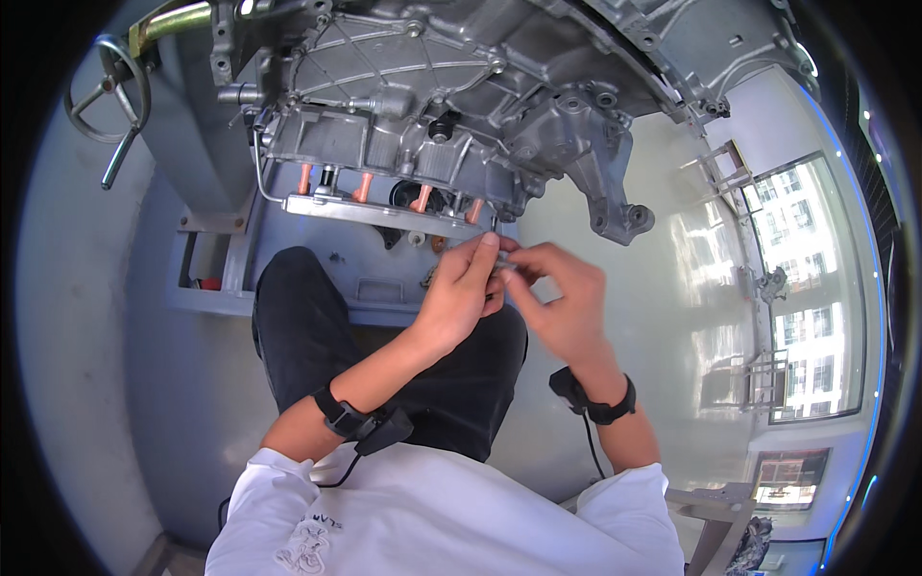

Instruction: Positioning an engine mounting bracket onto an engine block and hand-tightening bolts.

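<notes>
Just below the right end of a silver fuel rail (384, 213), my two hands meet. My left hand (459, 293) is closed, its thumb pointing up against the fingers beside a thin, dark, upright piece. My right hand (565, 293) pinches at the left hand's fingertips, around something small and greyish. The fingers hide most of what either hand holds. Several orange-pink injectors (363, 186) stand between the rail and the grey metal engine block (384, 130) above it.
A cast bracket (600, 187) juts down from the engine, right of my hands. At the left are a grey stand post (197, 125) and a handwheel (109, 86) with a crank. Below the rail lies a grey base tray (379, 291) with small parts, near my knees.
</notes>
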